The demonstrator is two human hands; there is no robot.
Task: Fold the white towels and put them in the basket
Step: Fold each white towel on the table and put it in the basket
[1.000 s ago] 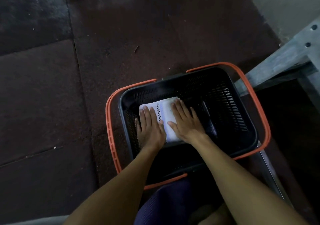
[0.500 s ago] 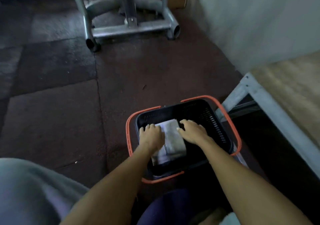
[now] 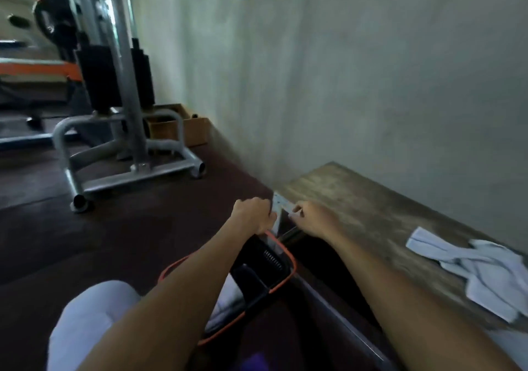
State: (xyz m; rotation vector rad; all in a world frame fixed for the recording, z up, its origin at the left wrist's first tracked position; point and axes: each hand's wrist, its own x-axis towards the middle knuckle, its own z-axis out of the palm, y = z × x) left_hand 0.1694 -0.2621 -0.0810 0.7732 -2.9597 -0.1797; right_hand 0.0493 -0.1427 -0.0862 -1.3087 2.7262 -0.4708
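The black basket (image 3: 265,262) with an orange rim stands on the floor beside the table, half hidden by my left forearm. A folded white towel (image 3: 227,296) shows inside it. My left hand (image 3: 251,213) hovers above the basket's far end with its fingers curled and nothing in it. My right hand (image 3: 311,219) is level with it, close to the table's metal corner, fingers loosely bent and holding nothing. A crumpled white towel (image 3: 485,270) lies on the wooden table (image 3: 357,204) at the right.
A grey wall runs behind the table. A metal exercise machine (image 3: 128,147) stands on the dark floor mats at the back left, with a cardboard box (image 3: 185,130) behind it. My pale-clothed knee (image 3: 85,319) is at the lower left.
Both hands have left the folded towel in the basket and risen toward the table corner. My view has swung up and to the right, bringing the table and the loose towel into sight.
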